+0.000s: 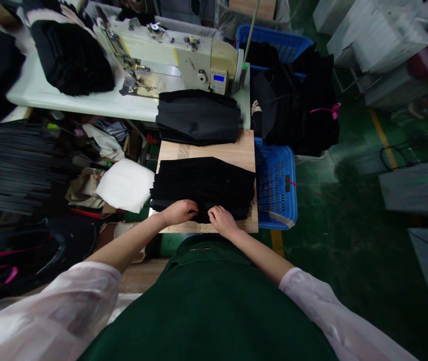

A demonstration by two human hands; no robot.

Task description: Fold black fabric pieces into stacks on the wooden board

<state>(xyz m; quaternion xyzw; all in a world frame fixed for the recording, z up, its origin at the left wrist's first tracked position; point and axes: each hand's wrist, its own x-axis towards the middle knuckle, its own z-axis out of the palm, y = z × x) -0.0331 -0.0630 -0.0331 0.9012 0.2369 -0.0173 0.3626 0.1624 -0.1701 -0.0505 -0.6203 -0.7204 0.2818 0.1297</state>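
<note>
A stack of black cloth pieces (202, 180) lies on a light wooden board (208, 149) in front of me. My left hand (181, 211) is at the near edge of this stack, its fingers curled in on the dark cloth. Just to its right, my right hand (221, 219) pinches the same near edge, a small gap between the two hands. Behind, a second dark cloth stack (199, 118) rests across the board's far end and the sewing table (139, 106). Both hands' fingertips partly disappear against the black fabric.
A sewing machine (195, 57) stands on the table, with a black cloth pile (71, 57) to its left. Blue baskets (279, 185) and more black cloth (296, 100) are at the right. White material (126, 184) lies left of the board.
</note>
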